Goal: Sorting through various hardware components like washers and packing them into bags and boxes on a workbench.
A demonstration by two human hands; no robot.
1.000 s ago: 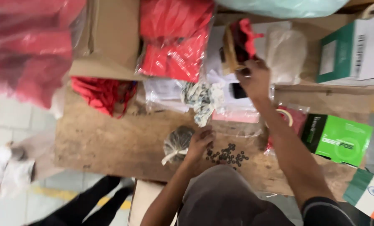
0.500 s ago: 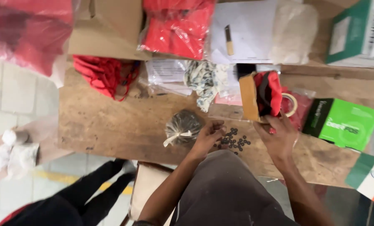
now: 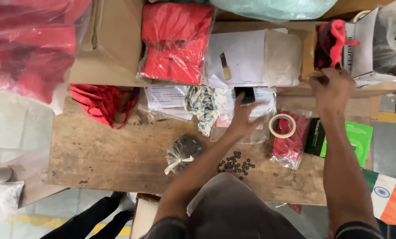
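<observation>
Scatter of small black rings (image 3: 236, 163) on the worn wooden table (image 3: 109, 155), nearest the body, just right of a knotted clear plastic bag of dark pieces (image 3: 182, 152). Further right, a roll of pale tape (image 3: 282, 125) lying on a clear packet of red cloth (image 3: 289, 146), beside a flat green and black box (image 3: 346, 139).

Past the rings, left hand (image 3: 244, 116) stretched forward over clear plastic sleeves, fingers spread apart, fingertips touching a small black rectangular object (image 3: 244, 94); not closed around it. Just left of that hand, a crumpled white floral-print cloth (image 3: 204, 106) and printed paper sheets (image 3: 165, 96), then a heap of red straps (image 3: 102, 104).

Further out and higher, right hand (image 3: 333, 88) raised to an open brown cardboard box stuffed with red cloth (image 3: 328, 46), fingers curled together at the lower edge of the box; grip itself hidden, so cannot tell whether clamped.

Beyond, a small knife with a pale handle (image 3: 225, 66) on white paper, a clear bag of folded red fabric (image 3: 176, 42), and a plain cardboard carton (image 3: 111, 42) at the far left.
</observation>
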